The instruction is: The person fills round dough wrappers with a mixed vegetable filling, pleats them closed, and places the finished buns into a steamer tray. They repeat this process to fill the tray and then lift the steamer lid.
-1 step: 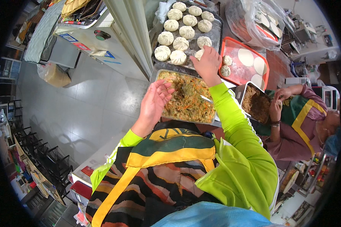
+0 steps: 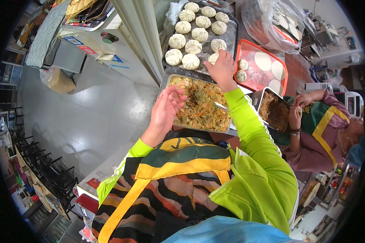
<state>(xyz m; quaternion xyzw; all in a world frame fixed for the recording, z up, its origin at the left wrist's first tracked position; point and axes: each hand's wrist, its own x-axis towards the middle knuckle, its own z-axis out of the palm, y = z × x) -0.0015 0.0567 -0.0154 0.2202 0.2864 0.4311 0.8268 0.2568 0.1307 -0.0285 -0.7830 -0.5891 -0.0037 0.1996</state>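
Bun (image 2: 213,59) at tray's (image 2: 230,35) nr R corner; R hand (image 2: 223,67) round it, pinch unclear.
L hand (image 2: 166,107) loosely spread; best release gently, pleats unsquashed.

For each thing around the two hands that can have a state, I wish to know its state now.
Left hand: open, empty
Right hand: curved over a bun, grip unclear
Large buns: pleated, set in rows
Dark tray: largely covered with buns
Vegetable filling: chopped, mixed
Red tray: dusted white, partly covered
Dough rounds: flat, unfolded
Small buns: pleated, close together
Brown filling: uneven on top
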